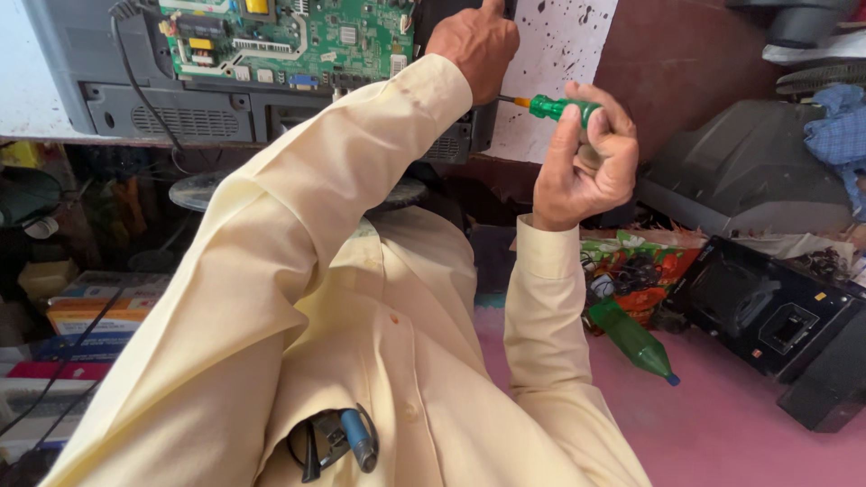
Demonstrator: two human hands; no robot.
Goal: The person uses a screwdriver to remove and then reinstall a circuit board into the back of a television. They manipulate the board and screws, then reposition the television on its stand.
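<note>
green-handled screwdriver (557, 108) is just right of the green circuit board (289, 36), shaft pointing left toward the grey tv back (135, 99). right hand (585, 162) is clamped round the handle, fingers curled tight. left hand (476, 41) rests on the tv casing at the board's right edge, fingers together; cannot tell if it grips sth. green plastic bottle (636, 338) lies well below the board on pink floor (740, 424).

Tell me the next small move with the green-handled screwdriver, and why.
Probably steady the tip, then turn. The right hand grips the green-handled screwdriver, shaft pointing left toward the grey casing under the green circuit board. The left hand braces there, hiding the tip, so seating cannot be confirmed.
</note>
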